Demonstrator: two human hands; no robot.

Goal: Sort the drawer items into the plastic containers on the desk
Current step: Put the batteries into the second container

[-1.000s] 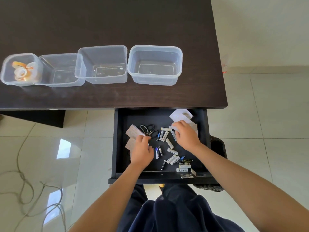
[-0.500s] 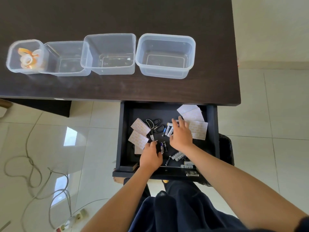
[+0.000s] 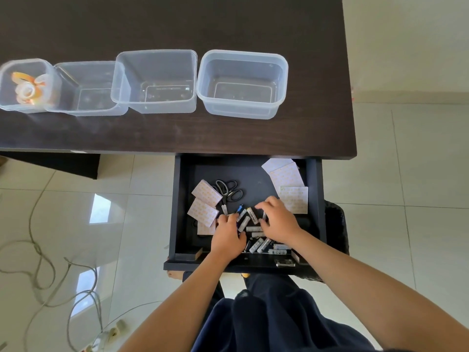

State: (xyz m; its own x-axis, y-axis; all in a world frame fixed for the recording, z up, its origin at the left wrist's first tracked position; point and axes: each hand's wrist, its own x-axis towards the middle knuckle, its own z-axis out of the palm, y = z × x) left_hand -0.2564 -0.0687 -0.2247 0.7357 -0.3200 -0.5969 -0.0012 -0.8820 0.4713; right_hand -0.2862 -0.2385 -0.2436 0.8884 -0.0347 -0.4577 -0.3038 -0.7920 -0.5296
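Both my hands are down in the drawer (image 3: 182, 199), left grip (image 3: 227, 237) and right grip (image 3: 278, 221) cupped loosely around the batteries (image 3: 247, 217) to herd them together (nothing lifted). Whether either has closed on one, I cannot tell; three tubs (image 3: 242, 83) on the tabletop (image 3: 177, 21) wait empty.

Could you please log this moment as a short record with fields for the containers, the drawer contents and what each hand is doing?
containers: four clear tubs in a row on the desk; leftmost tub holds tape rolls; the other three look empty
drawer: open, holds batteries, scissors, sticker sheets
left hand: in the drawer, on the batteries
right hand: in the drawer, fingers spread over the batteries
grasp: cannot tell if either hand holds one
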